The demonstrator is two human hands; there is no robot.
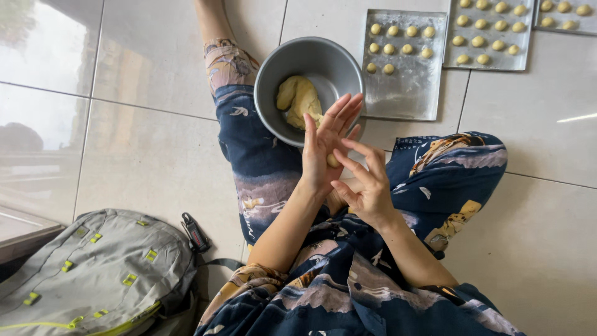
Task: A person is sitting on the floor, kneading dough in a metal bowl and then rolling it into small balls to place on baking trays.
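The dough is pale yellow, lying in a plain grey metal bowl. The baking trays are dull silver, dotted with yellow dough balls. The trousers are dark navy with cream, tan and orange prints. The backpack is grey with lime-green accents. The floor tiles are glossy off-white.

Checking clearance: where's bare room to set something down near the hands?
Free: the lower part of the nearest tray, below its dough balls, and floor tile right of the knee. Crowded: the far trays, and the bowl, under the left hand and right hand.
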